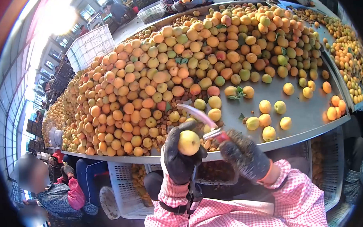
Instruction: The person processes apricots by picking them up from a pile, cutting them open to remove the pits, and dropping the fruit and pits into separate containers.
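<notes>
My left hand [182, 152], in a dark glove, holds a yellow fruit [189, 143] at the table's front edge. Close on its right, my right hand [243, 153], gloved and dirty, is closed around the red handle of a curved knife [204, 117]. The blade points up and left, above the held fruit and apart from it. Beyond both hands, a large heap of orange and yellow fruit [159, 77] covers much of the metal table [234, 110]. Loose fruits and a few green leaves lie to the right.
Below the table edge stand a white crate [126, 186] on the left and another [332, 167] on the right. A person [62, 193] sits at the lower left. Gloved hands of a person [188, 3] show across the table. A white crate [89, 46] stands behind the heap.
</notes>
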Demonstrator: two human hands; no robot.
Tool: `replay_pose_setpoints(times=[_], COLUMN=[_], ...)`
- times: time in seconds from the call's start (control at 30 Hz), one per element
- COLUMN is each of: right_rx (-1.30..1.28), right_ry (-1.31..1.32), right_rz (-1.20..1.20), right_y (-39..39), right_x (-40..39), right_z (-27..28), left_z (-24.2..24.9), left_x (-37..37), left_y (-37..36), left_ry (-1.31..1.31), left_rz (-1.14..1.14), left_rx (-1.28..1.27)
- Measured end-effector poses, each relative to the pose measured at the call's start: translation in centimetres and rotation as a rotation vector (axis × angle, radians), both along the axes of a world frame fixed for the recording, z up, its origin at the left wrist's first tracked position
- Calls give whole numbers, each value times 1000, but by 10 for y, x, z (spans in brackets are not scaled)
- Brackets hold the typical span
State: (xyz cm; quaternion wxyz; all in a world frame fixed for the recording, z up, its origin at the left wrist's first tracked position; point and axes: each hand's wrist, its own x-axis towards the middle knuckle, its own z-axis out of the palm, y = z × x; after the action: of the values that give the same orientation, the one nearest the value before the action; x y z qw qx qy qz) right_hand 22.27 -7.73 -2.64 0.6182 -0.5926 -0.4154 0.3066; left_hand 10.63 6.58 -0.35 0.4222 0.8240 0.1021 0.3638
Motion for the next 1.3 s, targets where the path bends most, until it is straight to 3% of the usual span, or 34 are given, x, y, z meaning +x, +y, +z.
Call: replay_pose_setpoints(times=[0.03,0.07,0.1,0.13,0.2,0.23,0.27,0.4,0.47,0.5,0.57,0.6,0.67,0.73,0.77,0.87,0.9,0.93,1.0,1.13,1.2,1.23,1.27,1.3], right_rx=[-9,136,282,135,-20,-43,-56,-116,-59,-63,34,30,-65,-69,-100,-118,-130,-141,-121,-87,-159,-229,-230,-65], right_ry=[-16,-575,-1135,-591,-293,-151,-160,-178,-149,-159,-458,-466,-834,-971,-1053,-1059,-1013,-965,-919,-845,-837,-837,-838,-697], right_rz=[-4,-149,-286,-116,-120,-89,-103,-63,-99,-103,-247,-247,-292,-325,-294,-255,-249,-245,-235,-218,-196,-167,-170,-103], right_y=[-2,-5,-5,-4,-8,-11,-15,-27,-29,-27,-25,-27,-30,-28,-29,-26,-26,-25,-21,-19,-20,-20,-16,-8], right_x=[-13,-25,-35,-48,-74,-83,-88,-111,-126,-130,-140,-143,-148,-152,-154,-161,-163,-165,-164,-157,-156,-154,-151,-146], right_z=[-2,0,5,12,22,32,33,38,36,34,33,39,56,55,58,65,66,66,66,66,66,67,65,58], left_z=[-1,-3,-9,-11,2,14,21,24,19,23,29,32,40,49,28,20,25,32,40,38,22,18,10,-2], left_x=[-13,-25,-29,-36,-46,-53,-59,-78,-86,-92,-102,-104,-103,-116,-118,-116,-113,-114,-116,-113,-107,-109,-108,-107], left_y=[-5,-10,-19,-23,-32,-37,-41,-55,-57,-54,-58,-62,-66,-61,-53,-57,-62,-61,-57,-47,-42,-41,-34,-22], left_ry=[-98,-193,-115,-124,-191,-217,-245,-343,-181,-268,-289,-298,-416,-356,-282,-400,-513,-512,-575,-476,-358,-384,-385,-402], left_rz=[-46,-100,146,139,127,97,52,40,290,165,207,261,305,155,196,302,321,323,201,226,235,198,194,203], left_rx=[-473,-945,-484,-497,-453,-957,-1050,-1018,-146,-658,-660,-649,-702,-1027,-468,-513,-772,-770,-1074,-896,-266,-447,-447,-525])
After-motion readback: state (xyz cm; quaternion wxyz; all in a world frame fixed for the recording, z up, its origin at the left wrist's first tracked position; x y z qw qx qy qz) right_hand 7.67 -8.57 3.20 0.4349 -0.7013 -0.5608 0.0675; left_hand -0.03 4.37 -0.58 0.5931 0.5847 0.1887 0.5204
